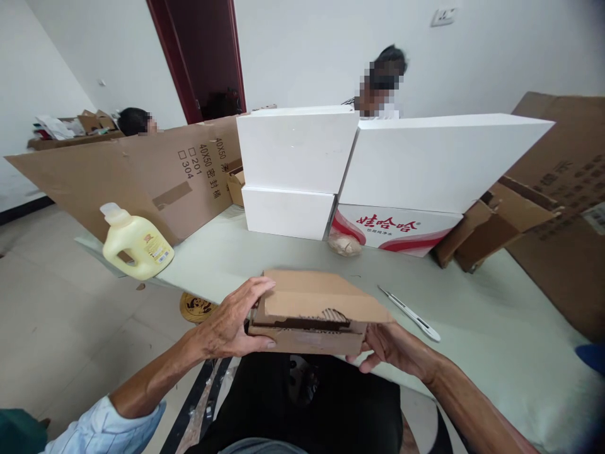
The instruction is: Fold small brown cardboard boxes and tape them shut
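Note:
A small brown cardboard box (307,340) sits at the near edge of the table, its lid flap slightly raised and torn along the front. My left hand (234,318) grips the box's left end, fingers on top and thumb along the front side. At the right end, my right hand (390,347) is partly behind the flap corner, with its fingers curled around the box's lower side. A white-handled craft knife (411,315) lies on the table to the right of the box. Whatever is inside the box is hidden.
White boxes (293,151) and a red-and-white printed carton (392,230) stand across the table's back. A pale yellow jug (137,243) is at the left edge. Large cardboard sheets (155,183) flank the table. A clear-wrapped bundle (345,244) lies mid-table. Two people are beyond.

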Tool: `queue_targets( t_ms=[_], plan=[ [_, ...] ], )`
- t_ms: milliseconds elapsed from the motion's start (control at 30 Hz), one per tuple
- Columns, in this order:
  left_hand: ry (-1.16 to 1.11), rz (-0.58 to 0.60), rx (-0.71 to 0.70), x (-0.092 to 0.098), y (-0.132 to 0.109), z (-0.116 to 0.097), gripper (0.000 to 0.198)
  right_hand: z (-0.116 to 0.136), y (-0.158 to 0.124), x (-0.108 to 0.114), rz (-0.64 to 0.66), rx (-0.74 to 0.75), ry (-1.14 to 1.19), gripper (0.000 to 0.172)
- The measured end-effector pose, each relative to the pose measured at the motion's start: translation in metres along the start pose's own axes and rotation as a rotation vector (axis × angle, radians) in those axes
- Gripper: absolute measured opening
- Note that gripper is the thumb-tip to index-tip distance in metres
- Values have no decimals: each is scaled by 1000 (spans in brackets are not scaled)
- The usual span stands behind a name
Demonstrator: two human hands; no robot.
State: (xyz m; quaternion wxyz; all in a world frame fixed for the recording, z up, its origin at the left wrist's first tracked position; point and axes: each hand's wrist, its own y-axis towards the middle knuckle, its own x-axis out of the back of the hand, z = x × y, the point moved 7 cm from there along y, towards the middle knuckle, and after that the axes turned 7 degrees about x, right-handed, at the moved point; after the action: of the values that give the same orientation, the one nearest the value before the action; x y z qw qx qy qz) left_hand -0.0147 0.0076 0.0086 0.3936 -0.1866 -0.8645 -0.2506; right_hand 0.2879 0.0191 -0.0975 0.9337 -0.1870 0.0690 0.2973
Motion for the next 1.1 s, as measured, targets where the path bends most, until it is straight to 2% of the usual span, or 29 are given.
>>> queue_targets(
  t_ms=[67,167,267,367,433,500,600,700,800,933,1000,1100],
  plan=[
    [-28,-4,100,3,4,6,92,0,-2,-8,62,-39,-27,86],
    [-38,-48,183,7,11,18,90,0,-2,-10,48,-62,-58,87],
    [-37,-43,110,7,17,27,113,-1,1,-5,-29,-64,-93,84],
    [-27,27,18,2,19,35,143,-3,6,4,-107,-56,-98,82],
    [-9,61,27,-1,19,44,149,-4,11,13,-165,-34,-112,81],
    [9,51,48,-2,20,51,141,1,16,24,-257,57,-203,78],
    [20,-16,43,0,23,53,126,23,18,34,-436,346,-395,70],
    [34,-69,22,6,25,45,117,48,12,26,-520,635,-510,67],
    [59,-61,39,10,25,40,104,74,2,5,-536,849,-714,67],
    [46,-34,90,8,23,45,90,90,3,-23,-452,956,-1034,58],
    [13,-47,89,4,23,51,89,89,8,-29,-427,966,-1136,51],
    [-36,-66,75,-3,22,59,97,87,14,-30,-452,979,-1219,50]
  ],
)
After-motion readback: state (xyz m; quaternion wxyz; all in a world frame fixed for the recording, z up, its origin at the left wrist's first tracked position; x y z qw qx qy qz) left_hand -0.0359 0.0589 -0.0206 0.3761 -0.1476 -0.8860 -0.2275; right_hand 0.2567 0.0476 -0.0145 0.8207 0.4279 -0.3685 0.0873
